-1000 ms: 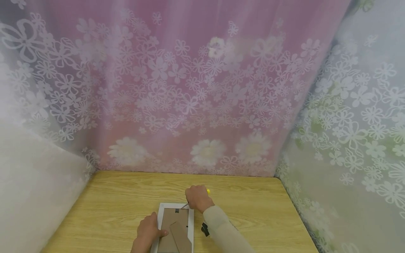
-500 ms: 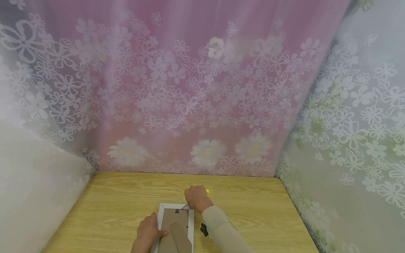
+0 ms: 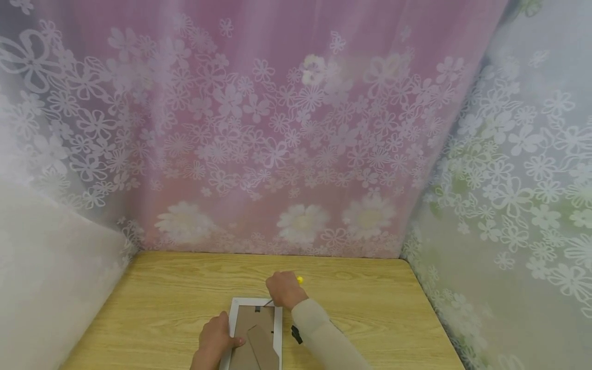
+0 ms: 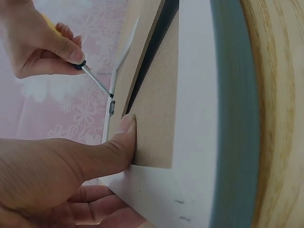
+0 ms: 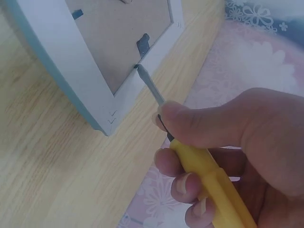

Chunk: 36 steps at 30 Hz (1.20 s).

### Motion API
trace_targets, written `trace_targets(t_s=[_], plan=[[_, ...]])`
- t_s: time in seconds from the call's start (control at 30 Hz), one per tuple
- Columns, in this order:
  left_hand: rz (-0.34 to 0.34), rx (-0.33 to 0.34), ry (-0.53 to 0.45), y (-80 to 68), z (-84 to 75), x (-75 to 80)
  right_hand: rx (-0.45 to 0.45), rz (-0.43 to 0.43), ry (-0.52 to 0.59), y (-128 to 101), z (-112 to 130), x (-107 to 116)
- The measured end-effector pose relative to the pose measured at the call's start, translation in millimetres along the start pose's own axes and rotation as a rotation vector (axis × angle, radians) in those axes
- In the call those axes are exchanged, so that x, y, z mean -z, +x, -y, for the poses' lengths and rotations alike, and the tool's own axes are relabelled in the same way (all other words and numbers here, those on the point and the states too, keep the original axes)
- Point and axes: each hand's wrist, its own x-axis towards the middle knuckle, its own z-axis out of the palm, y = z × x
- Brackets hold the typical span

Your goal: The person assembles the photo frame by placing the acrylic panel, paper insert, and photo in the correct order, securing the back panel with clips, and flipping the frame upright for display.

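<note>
— What is being shown at the bottom centre of the head view?

— A white picture frame (image 3: 253, 334) is being held face down on a wooden table (image 3: 152, 308), its brown backing board (image 3: 250, 321) turned upward, with a cardboard stand (image 3: 263, 349) lying across it toward the lower edge.

— How is the left hand being posed?

— The left hand (image 3: 215, 341) is being laid over the frame's left edge, lower left of centre. In the left wrist view, the thumb (image 4: 121, 142) is being pressed flat on the backing board while the other fingers are being curled under the frame's rim, so the frame is being gripped.

— And the right hand?

— The right hand (image 3: 284, 290) is being held just above the frame's upper right corner, the sleeved forearm (image 3: 324, 339) running down to the lower right. A yellow-handled screwdriver (image 5: 209, 171) is being clasped in curled fingers, the thumb being pressed along the handle. The metal tip is being set at the inner edge of the frame's border, just beside a small dark metal tab (image 5: 143, 44).

— What is being seen behind?

— Floral curtains (image 3: 277, 128), pink at centre, are being shown across the upper frame.
</note>
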Motion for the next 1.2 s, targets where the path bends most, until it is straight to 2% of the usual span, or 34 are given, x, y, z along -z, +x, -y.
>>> trace_targets(t_s=[0.47,0.73,1.2], plan=[[-0.025,-0.020,0.009,-2.8,-1.3,-0.2,-0.007,0.024,-0.087,3.8,9.1,3.8],[-0.040,-0.027,0.014,-3.8,-1.6,0.2,-0.002,0.000,-0.173,4.9,13.3,2.0],[-0.021,-0.016,0.012,-2.0,-1.1,0.0,0.002,0.022,-0.193,6.4,17.4,1.2]])
